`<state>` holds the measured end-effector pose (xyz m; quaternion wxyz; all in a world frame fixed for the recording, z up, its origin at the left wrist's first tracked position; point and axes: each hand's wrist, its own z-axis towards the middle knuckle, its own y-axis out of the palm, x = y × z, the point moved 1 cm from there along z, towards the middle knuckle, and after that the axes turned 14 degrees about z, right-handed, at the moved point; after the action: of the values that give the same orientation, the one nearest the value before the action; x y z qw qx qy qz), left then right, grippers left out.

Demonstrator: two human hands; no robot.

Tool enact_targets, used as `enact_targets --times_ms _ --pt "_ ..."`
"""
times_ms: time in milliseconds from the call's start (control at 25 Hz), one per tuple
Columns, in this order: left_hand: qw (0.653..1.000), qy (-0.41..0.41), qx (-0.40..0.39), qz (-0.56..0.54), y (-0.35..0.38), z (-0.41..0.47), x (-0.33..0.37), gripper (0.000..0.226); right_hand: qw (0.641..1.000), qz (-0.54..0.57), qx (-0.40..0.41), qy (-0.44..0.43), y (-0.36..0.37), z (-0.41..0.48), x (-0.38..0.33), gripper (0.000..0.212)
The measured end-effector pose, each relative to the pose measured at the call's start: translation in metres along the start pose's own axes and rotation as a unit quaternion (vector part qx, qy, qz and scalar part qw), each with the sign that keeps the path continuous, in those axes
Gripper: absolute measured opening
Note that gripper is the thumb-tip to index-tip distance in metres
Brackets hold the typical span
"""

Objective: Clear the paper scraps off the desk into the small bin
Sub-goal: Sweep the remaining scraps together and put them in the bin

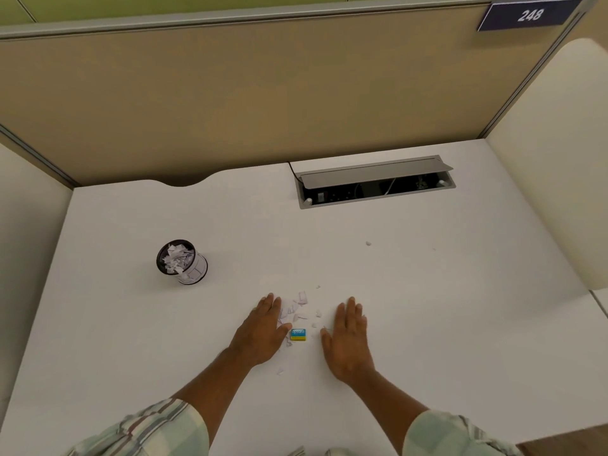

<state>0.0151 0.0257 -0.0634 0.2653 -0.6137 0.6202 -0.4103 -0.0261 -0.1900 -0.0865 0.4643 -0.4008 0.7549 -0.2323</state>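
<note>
Scraps point(297, 309) between flat hands — unbinned

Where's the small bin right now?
In the head view, the small bin stands left on the desk, beyond and left of the left hand.

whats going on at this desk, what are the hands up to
A person has the left hand and the right hand flat on the white desk, one on each side of a small heap of paper scraps, apparently to gather them. A blue and yellow eraser lies between the hands. The small bin stands off to the left, already holding crumpled paper. One stray scrap lies further back on the right.
</note>
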Motion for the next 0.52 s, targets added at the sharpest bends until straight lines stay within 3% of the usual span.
enact_targets --times_ms 280,520 --pt "0.997 0.011 0.047 -0.053 -0.003 -0.018 -0.026 0.064 0.993 0.059 -0.063 -0.085 0.01 0.003 -0.058 0.072" --pt "0.991 -0.065 0.08 -0.084 0.004 -0.026 -0.059 0.06 0.997 0.035 0.059 -0.044 -0.081 0.059 -0.028 0.063"
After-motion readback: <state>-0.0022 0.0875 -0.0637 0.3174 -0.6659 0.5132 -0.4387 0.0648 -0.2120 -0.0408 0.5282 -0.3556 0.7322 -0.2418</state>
